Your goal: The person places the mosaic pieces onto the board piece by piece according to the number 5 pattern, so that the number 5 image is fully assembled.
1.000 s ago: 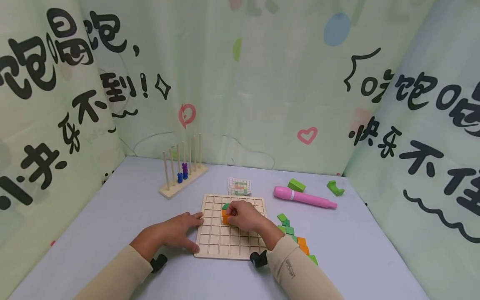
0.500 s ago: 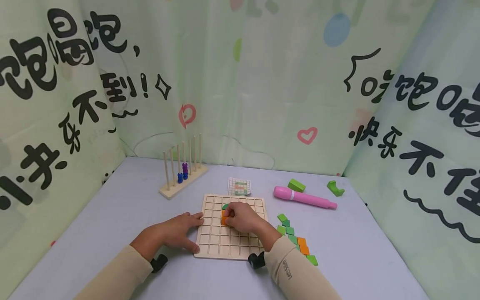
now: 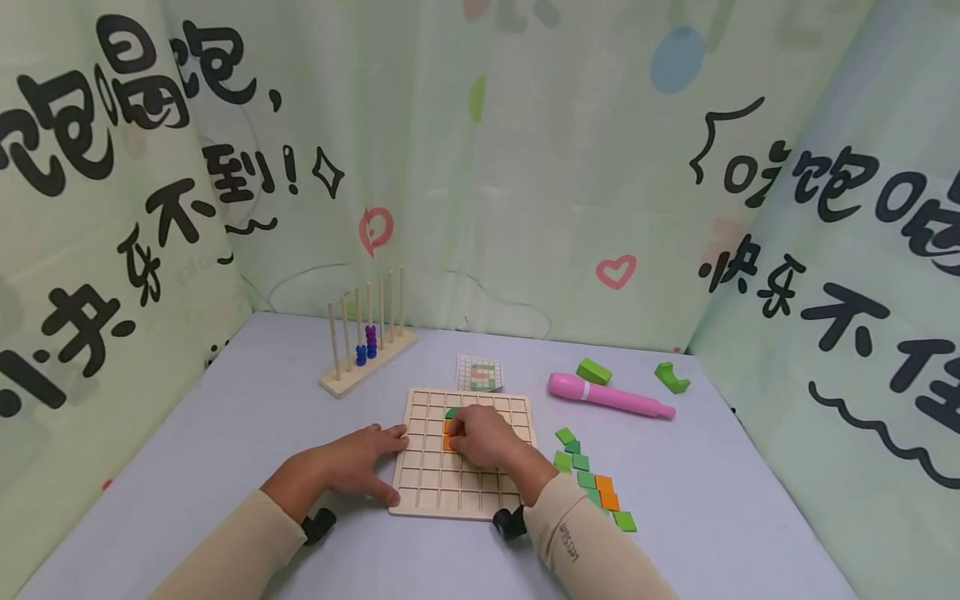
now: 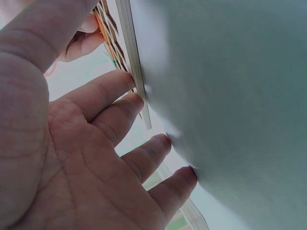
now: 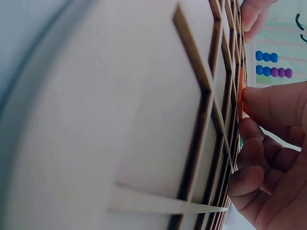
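Printed curtains (image 3: 540, 167) back a pale tabletop (image 3: 720, 500) bearing the wooden grid board (image 3: 429, 483). At the board's left edge, the left hand (image 3: 348, 462) rests, fingers extended, gripping nothing. Over its middle, the nearer right hand (image 3: 487, 435) bends its fingers; orange tiles (image 3: 447, 442), lined near-to-far, lie left of its fingertips, touching them (pinched or pressed, I cannot tell).

The card (image 3: 480, 374) lies behind the board (image 3: 429, 481), perhaps touching it.

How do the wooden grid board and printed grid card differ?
The wooden grid board is larger; the printed grid card is smaller. The board's cells are recessed; the card's look printed. The left hand touches the board, not the card. Both show square grids.
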